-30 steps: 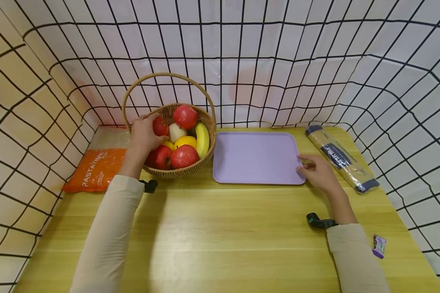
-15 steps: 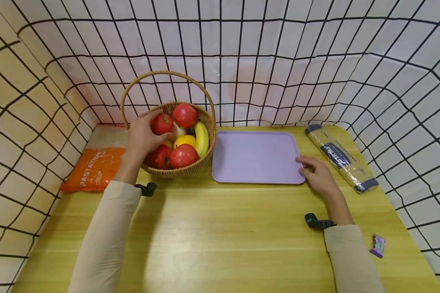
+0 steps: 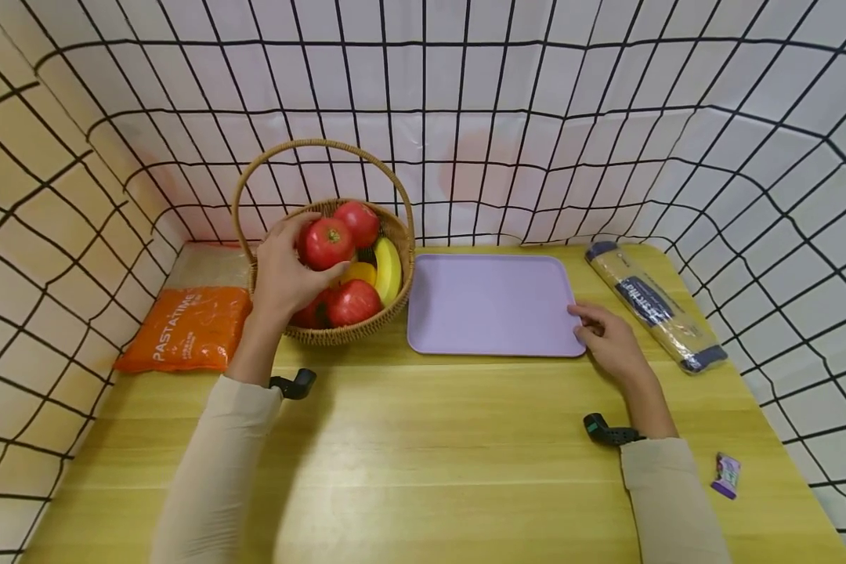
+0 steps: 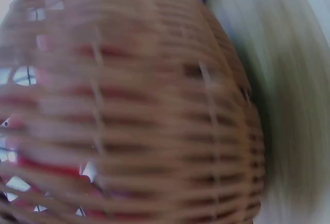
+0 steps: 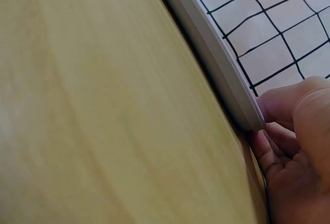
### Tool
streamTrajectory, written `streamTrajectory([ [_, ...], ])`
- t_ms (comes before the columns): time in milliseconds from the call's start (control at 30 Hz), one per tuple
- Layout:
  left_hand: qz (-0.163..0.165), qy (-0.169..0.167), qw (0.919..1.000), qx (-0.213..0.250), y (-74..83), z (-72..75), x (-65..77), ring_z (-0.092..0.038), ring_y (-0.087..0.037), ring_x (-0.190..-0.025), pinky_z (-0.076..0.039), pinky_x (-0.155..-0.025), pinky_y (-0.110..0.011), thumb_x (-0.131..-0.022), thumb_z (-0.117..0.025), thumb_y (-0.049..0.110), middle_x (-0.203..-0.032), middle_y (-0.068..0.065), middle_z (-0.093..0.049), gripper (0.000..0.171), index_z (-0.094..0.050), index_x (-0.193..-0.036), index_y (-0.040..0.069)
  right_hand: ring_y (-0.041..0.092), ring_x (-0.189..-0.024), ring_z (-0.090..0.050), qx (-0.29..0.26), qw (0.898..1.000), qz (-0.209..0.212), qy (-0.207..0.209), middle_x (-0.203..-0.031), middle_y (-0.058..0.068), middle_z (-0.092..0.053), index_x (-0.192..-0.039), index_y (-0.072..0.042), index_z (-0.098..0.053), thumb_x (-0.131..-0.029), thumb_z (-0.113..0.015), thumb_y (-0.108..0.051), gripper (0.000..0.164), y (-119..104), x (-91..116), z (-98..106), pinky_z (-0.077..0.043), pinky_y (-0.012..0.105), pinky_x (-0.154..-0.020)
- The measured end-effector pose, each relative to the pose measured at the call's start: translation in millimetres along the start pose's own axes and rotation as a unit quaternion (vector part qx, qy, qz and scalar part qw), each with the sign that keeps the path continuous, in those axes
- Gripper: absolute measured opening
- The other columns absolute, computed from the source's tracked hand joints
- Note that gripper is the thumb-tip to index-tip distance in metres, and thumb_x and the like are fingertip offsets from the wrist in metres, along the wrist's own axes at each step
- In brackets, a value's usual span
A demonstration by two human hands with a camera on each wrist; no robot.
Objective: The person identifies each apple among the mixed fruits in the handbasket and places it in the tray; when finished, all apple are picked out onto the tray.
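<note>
My left hand grips a red apple over the left side of a wicker basket, thumb on its near side and fingers behind it. Below and beside the apple lie a banana, a yellow fruit and more red apples. In the left wrist view the woven basket wall fills most of the picture, blurred, and the hand is hidden. My right hand pinches the right rim of a lilac tray. In the right wrist view, its thumb and fingers meet the tray's corner.
An orange PASTATIME bag lies left of the basket. At the right, a clear bag of pasta with blue ends lies slanted, and a small purple-wrapped sweet sits nearer. A white sheet with black grid lines walls the table.
My left hand has lifted the red apple up and to the right from among the fruit, and now it covers the pale fruit seen before. The right hand stays at the tray.
</note>
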State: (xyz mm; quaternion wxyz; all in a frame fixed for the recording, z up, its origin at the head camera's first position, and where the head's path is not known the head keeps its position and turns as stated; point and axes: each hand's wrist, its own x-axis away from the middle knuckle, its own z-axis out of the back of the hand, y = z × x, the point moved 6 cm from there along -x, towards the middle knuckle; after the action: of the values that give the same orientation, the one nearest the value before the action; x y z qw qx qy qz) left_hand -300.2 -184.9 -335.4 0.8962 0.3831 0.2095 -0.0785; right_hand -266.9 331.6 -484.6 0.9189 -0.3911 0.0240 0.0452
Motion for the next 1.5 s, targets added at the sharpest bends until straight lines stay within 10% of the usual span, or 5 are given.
streamTrajectory([
  [533,0.04,-0.016,0.9853,0.165,41.4,-31.1,19.5,-0.071,-0.027,-0.105,-0.063,-0.086,-0.045,-0.073,-0.091,0.043,-0.136,-0.002,-0.064,0.072,-0.063,-0.138,0.029,0.024,-0.108,-0.052,0.005,1.0,-0.004,-0.001,-0.149,0.02,-0.054,-0.143,-0.004,-0.06,-0.103,-0.059,-0.011,0.041,1.0,3.9,-0.8,-0.038,0.007,-0.08],
  [1000,0.047,-0.113,0.9788,0.165,75.5,-80.2,30.5,-0.063,-0.027,-0.114,-0.061,-0.086,-0.043,-0.081,-0.082,0.053,-0.14,0.001,-0.061,0.074,-0.052,-0.145,0.033,0.014,-0.104,-0.053,-0.002,1.0,0.0,0.019,-0.153,0.019,-0.052,-0.14,-0.003,-0.063,-0.1,-0.06,-0.006,0.04,3.4,3.0,-2.7,-0.04,0.004,-0.08],
  [1500,0.051,-0.16,0.9702,0.175,106.2,-155.6,34.2,-0.054,-0.027,-0.128,-0.053,-0.105,-0.049,-0.091,-0.079,0.032,-0.145,-0.011,-0.053,0.077,-0.04,-0.155,0.014,0.005,-0.096,-0.049,-0.014,0.998,0.016,0.052,-0.148,0.022,-0.055,-0.136,0.0,-0.065,-0.097,-0.058,0.0,0.04,2.5,2.8,-3.7,-0.038,0.004,-0.077],
])
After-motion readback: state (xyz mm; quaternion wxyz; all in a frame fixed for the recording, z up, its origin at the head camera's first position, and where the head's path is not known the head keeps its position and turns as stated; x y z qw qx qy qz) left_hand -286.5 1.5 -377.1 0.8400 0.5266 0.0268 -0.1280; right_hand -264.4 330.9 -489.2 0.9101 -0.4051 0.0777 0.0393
